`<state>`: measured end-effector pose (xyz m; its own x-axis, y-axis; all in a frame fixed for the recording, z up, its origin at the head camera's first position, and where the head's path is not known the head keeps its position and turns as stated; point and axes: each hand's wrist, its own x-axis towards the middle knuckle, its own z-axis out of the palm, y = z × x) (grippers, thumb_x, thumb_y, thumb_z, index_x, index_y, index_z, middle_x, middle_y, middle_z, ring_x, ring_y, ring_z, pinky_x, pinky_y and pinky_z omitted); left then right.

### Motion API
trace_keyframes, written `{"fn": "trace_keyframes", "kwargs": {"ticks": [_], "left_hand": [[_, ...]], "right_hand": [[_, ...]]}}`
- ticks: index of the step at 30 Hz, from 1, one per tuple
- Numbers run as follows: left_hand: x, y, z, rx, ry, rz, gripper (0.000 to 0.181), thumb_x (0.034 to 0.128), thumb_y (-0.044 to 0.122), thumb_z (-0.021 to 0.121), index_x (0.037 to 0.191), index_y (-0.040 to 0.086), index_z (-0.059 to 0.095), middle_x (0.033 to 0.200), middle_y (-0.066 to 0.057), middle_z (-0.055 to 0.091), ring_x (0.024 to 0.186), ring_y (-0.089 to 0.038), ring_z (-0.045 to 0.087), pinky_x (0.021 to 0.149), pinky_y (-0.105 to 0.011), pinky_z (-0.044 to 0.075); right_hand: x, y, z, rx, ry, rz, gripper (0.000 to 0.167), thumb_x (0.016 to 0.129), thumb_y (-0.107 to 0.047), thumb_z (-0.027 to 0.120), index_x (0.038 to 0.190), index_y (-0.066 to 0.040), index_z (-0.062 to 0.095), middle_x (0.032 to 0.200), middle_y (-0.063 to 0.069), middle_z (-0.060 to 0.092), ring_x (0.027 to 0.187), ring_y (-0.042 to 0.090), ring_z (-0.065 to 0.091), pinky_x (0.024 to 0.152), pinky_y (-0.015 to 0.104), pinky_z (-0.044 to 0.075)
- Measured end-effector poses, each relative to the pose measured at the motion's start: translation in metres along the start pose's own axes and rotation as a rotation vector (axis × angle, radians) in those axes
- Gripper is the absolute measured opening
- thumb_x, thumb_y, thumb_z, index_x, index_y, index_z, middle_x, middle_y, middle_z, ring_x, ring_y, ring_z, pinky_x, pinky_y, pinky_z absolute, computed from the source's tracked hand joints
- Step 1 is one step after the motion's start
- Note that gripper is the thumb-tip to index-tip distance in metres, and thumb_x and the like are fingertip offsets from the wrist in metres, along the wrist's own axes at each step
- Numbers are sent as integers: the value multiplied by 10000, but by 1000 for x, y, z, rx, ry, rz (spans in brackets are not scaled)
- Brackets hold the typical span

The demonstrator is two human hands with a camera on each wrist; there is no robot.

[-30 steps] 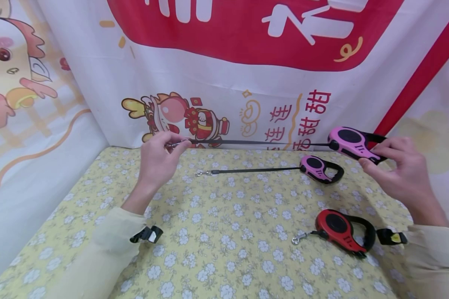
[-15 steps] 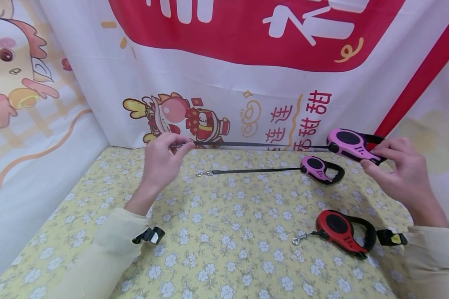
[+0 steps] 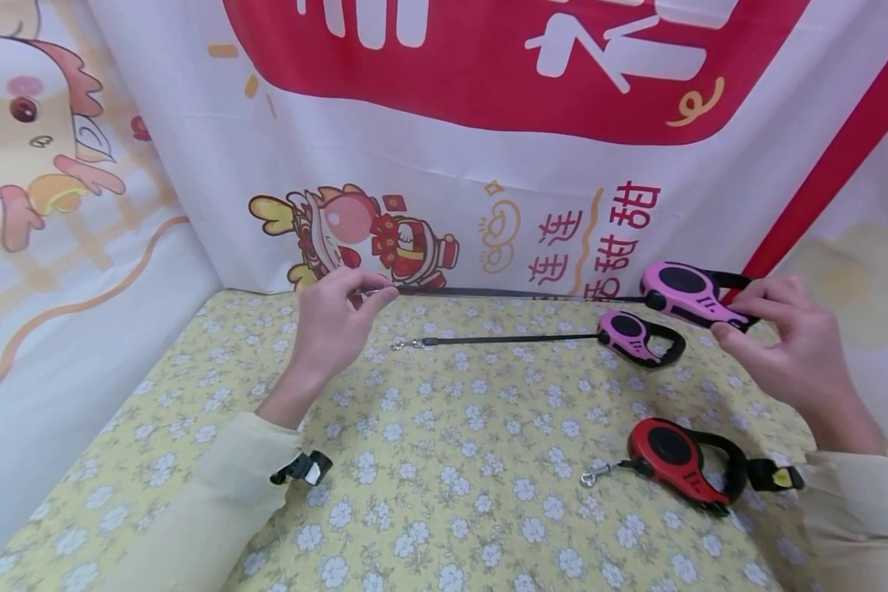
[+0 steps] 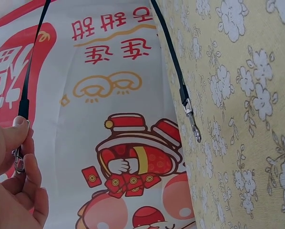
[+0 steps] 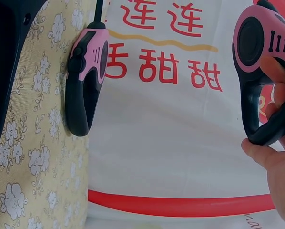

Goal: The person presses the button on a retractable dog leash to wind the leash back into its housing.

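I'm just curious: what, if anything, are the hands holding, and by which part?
The raised pink retractable leash: the left hand pinches it at the metal clip, and the right hand holds it by its black handle.

Two pink leashes (image 3: 684,284) (image 3: 625,329) I count, one red leash (image 3: 666,448), and that makes three! Three metal clips (image 3: 407,344) (image 3: 595,474) (image 4: 19,162), one apiece, I spot every one! Two black straps (image 3: 302,468) (image 3: 762,474) as well, and I make it one desk (image 3: 429,460)!
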<state>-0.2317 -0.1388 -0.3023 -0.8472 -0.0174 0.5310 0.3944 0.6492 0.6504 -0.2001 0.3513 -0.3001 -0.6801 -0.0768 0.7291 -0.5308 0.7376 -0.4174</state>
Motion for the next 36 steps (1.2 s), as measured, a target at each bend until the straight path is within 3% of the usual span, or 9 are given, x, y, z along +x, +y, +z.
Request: {"fn": "trace_keyframes", "kwargs": {"ticks": [11, 25, 36], "left_hand": [[-1, 2, 2, 4, 26, 50, 203, 989, 256, 773, 1057, 66, 791, 976, -96, 741, 837, -217, 631, 759, -295, 473], [-3, 2, 2, -17, 9, 41, 240, 974, 293, 792, 1051, 66, 790, 998, -97, 758, 814, -226, 596, 782, -322, 450], [-3, 2, 4, -21, 18, 94, 189, 952, 261, 817, 1024, 87, 812, 1011, -76, 784, 778, -193, 610, 731, -286, 453]], "right_hand": [[0, -1, 4, -3, 1, -30, 163, 778, 24, 837, 887, 88, 735, 1000, -341, 547, 1043, -99, 429, 858, 142, 321], [0, -1, 6, -48, -1, -17, 225, 732, -4, 904, 897, 61, 766, 968, -339, 537, 1020, -89, 415, 821, 120, 325], [1, 1, 10, -21, -11, -47, 238, 699, 15, 905, 894, 43, 771, 968, -304, 548, 1003, -71, 426, 813, 122, 331]]}}
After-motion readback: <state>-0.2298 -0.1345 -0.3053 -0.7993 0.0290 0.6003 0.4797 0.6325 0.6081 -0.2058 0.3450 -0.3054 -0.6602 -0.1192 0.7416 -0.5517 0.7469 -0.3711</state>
